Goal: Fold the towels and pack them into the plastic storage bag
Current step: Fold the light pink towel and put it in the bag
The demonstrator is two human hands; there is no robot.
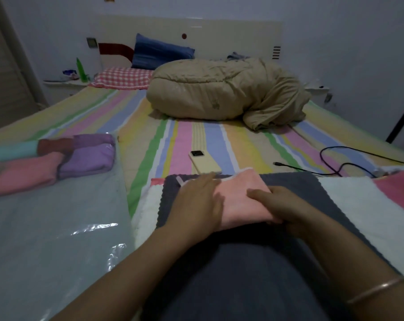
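On 1 pink towel (240, 191): left hand (196, 201), right hand (283, 206).

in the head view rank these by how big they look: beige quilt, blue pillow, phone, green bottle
1. beige quilt
2. blue pillow
3. phone
4. green bottle
The phone lies nearer the camera, so its place over the bottle is unsure.

I was clearly looking into somebody's home bedroom: striped sheet (184, 140) on a bed (57, 117), headboard (219, 35) behind, blue pillow (159, 52), checked pillow (124, 77), bundled tan comforter (208, 93), plus a nightstand (62, 85) with a green bottle (80, 69).
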